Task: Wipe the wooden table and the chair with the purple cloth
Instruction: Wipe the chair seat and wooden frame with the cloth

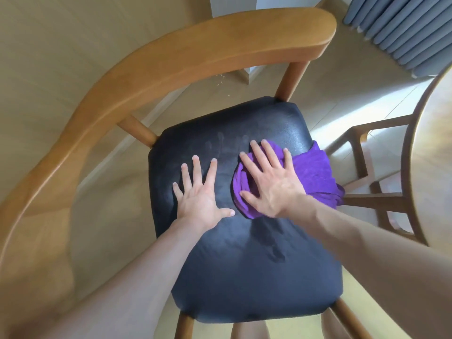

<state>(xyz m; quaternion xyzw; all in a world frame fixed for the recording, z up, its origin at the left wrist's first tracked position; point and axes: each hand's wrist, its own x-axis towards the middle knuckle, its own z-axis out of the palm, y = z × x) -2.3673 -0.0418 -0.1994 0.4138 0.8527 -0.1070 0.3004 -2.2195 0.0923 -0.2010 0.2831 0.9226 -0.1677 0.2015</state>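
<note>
Both hands flat, nothing gripped: your right hand (269, 182) presses the purple cloth (310, 172) on the black seat's (244, 277) right edge; left hand (198, 192) braces bare. Keep overlapping strokes toward the front.

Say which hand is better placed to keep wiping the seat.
Right. The right hand already presses flat on the purple cloth; the left hand lies flat on the bare black seat, apart from it.
</note>
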